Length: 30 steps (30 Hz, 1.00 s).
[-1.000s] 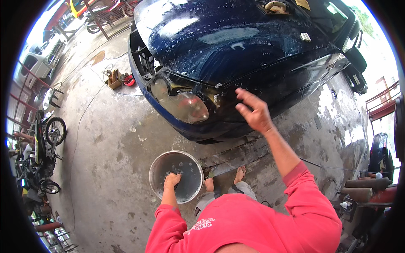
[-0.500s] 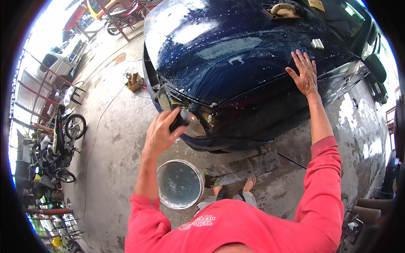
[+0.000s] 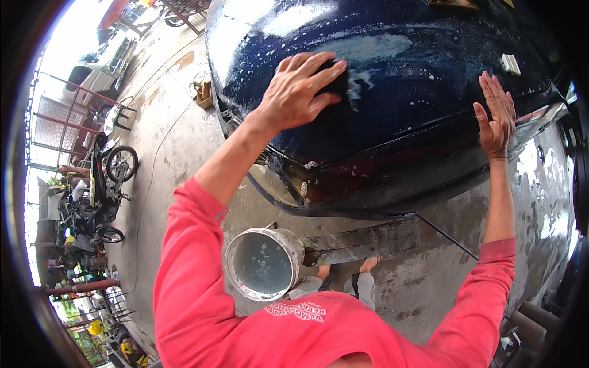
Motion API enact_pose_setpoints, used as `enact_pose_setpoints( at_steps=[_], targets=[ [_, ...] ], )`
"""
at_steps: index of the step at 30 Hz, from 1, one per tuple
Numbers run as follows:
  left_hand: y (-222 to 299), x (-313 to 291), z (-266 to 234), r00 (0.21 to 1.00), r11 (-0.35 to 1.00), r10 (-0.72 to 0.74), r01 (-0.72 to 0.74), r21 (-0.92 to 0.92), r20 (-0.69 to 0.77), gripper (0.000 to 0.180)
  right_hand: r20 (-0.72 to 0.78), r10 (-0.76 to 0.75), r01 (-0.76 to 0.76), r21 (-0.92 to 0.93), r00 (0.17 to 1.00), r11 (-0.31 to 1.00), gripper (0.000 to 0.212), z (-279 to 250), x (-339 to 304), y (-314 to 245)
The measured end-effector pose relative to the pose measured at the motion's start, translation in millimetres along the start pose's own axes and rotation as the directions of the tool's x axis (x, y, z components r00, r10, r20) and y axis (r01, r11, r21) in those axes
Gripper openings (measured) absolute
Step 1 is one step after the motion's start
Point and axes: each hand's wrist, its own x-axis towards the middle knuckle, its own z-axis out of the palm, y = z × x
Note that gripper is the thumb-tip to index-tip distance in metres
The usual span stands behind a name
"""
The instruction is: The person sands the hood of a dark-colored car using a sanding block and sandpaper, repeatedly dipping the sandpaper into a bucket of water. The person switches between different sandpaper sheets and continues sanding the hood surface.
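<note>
My left hand (image 3: 300, 92) is pressed to the dark blue car hood (image 3: 392, 86), its fingers curled over a black pad (image 3: 339, 81). Most of the pad is hidden beneath the hand, so its exact kind does not show. Wet streaks, droplets and a pale, scuffed patch (image 3: 368, 49) mark the paint just beyond it. Over by the hood's right side, my right hand (image 3: 497, 119) lies flat on the bodywork, fingers stretched and holding nothing. A small white ribbed block (image 3: 510, 64) rests on the hood just past its fingertips.
A white bucket (image 3: 232, 264) of cloudy water stands on the concrete floor by my feet. Beside it lies a dark plank (image 3: 362, 241). Motorcycles (image 3: 101, 165) are parked at the left, near a small wooden box (image 3: 204, 95). Pipes (image 3: 534, 322) lie at lower right.
My left hand has gone from beside the headlight up onto the hood, carrying the black pad. My right hand still lies flat on the bodywork. The view has shifted somewhat.
</note>
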Motion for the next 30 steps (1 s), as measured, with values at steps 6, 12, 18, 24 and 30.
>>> enact_pose_setpoints(
  at_steps=[6, 12, 18, 24, 30],
  targets=[
    [10, -60, -47, 0.993, 0.994, -0.093, 0.097, -0.053, 0.077, 0.072, 0.013, 0.02, -0.02, -0.01, 1.0, 1.0, 0.059, -1, 1, -4],
    [21, 0, -7, 0.998, 0.997, -0.066, 0.067, -0.048, 0.016, 0.071, 0.017, 0.049, -0.049, 0.004, 0.999, 0.999, 0.057, 1, 0, -3],
    [22, -28, -39, 0.961, 0.979, -0.199, 0.205, -0.014, 0.19, 0.073, 0.021, 0.041, -0.04, -0.033, 0.999, 0.999, 0.057, -2, 3, -7],
    [30, -12, -2, 0.992, 0.992, -0.123, 0.122, -0.032, -0.034, 0.074, 0.014, 0.061, -0.06, -0.03, 0.998, 0.998, 0.055, 3, -1, -1],
    [92, 114, 87, 0.918, 0.924, -0.377, 0.382, 0.02, -0.128, 0.065, 0.022, 0.169, -0.167, -0.075, 0.985, 0.983, 0.042, -4, 36, -52]
  ],
)
